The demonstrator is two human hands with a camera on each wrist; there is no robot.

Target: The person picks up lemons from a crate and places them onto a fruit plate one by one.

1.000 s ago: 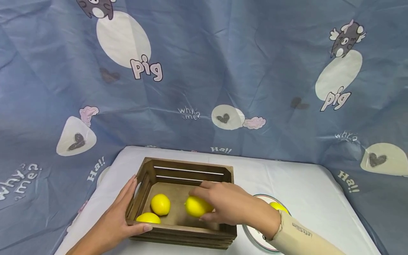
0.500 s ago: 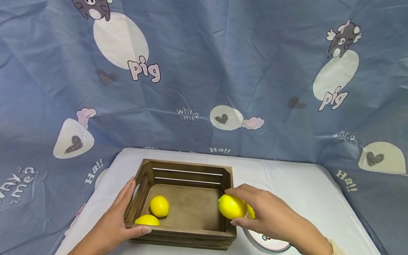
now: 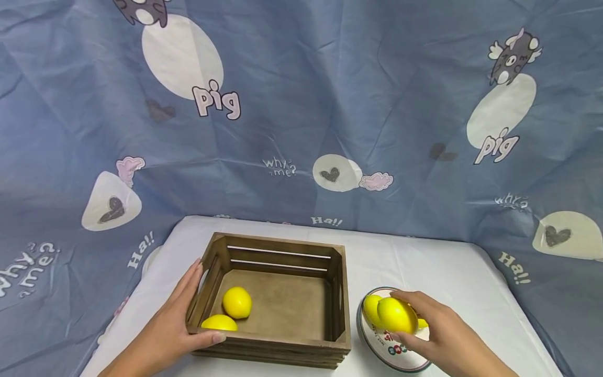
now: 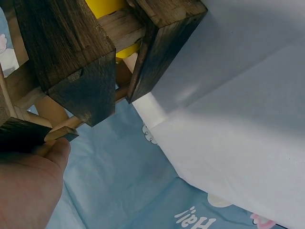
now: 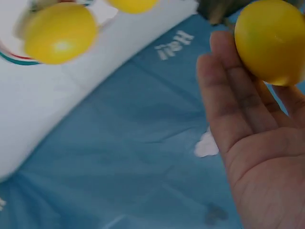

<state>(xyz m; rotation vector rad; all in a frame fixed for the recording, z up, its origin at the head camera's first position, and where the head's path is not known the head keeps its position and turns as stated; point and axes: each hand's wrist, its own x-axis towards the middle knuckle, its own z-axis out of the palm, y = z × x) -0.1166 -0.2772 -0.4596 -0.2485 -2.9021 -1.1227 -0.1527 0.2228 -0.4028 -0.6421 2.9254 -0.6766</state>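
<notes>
My left hand (image 3: 171, 327) grips the left end of a brown wooden crate (image 3: 270, 343), its thumb on the front rim and its fingers along the left side. In the crate's left part are two yellow lemons, one (image 3: 237, 302) behind the other lemon (image 3: 219, 322). Over a white plate (image 3: 379, 343) to the right, my right hand (image 3: 440, 332) pinches another lemon (image 3: 397, 315) between thumb and fingers; the right wrist view also shows this lemon (image 5: 271, 42). A lemon (image 3: 371, 309) lies on the plate, and more yellow shows behind the held one.
Crate and plate stand side by side on a white-covered table (image 3: 391, 256). A blue printed cloth (image 3: 282, 115) hangs behind the table and down its sides. The crate's slatted right wall (image 3: 340, 298) rises beside the plate.
My right hand has carried the lemon from inside the crate, over its right wall, to above the plate. The left hand has kept its hold on the crate.
</notes>
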